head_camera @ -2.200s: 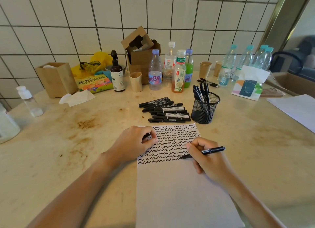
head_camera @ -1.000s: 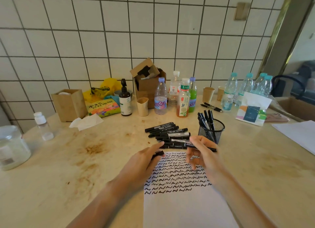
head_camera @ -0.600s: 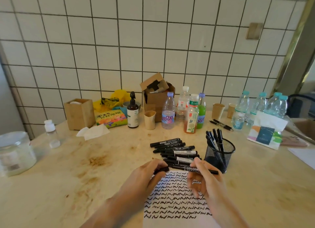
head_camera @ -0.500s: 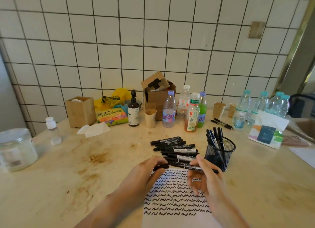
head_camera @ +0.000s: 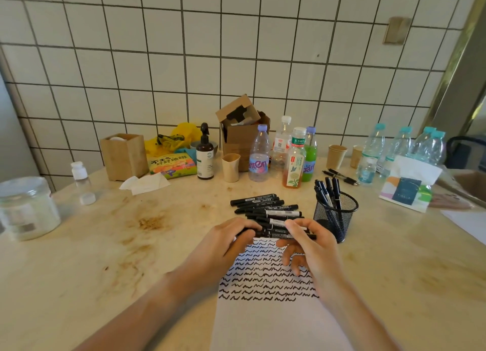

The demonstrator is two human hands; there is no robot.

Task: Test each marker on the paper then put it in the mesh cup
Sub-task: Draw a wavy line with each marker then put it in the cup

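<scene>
A white paper [head_camera: 265, 321] covered with rows of black squiggles lies at the table's near edge. Above its top edge, my right hand [head_camera: 313, 251] pinches a black marker [head_camera: 278, 236] held level. My left hand [head_camera: 226, 245] grips the marker's left end, where the cap is. Just behind my hands lies a pile of several black markers [head_camera: 265, 208]. To the right of the pile stands the black mesh cup [head_camera: 335, 216], with several markers upright in it.
Bottles [head_camera: 259, 153], paper cups [head_camera: 231, 166], a brown spray bottle [head_camera: 205, 156], a cardboard box [head_camera: 242, 130] and a wooden box [head_camera: 123, 156] line the tiled wall. A clear jar [head_camera: 25, 208] stands far left. A tissue pack [head_camera: 410, 185] sits far right.
My right hand lifted the marker off the paper and brought it level above the paper's top edge. My left hand moved the cap onto its tip. The camera tilted up.
</scene>
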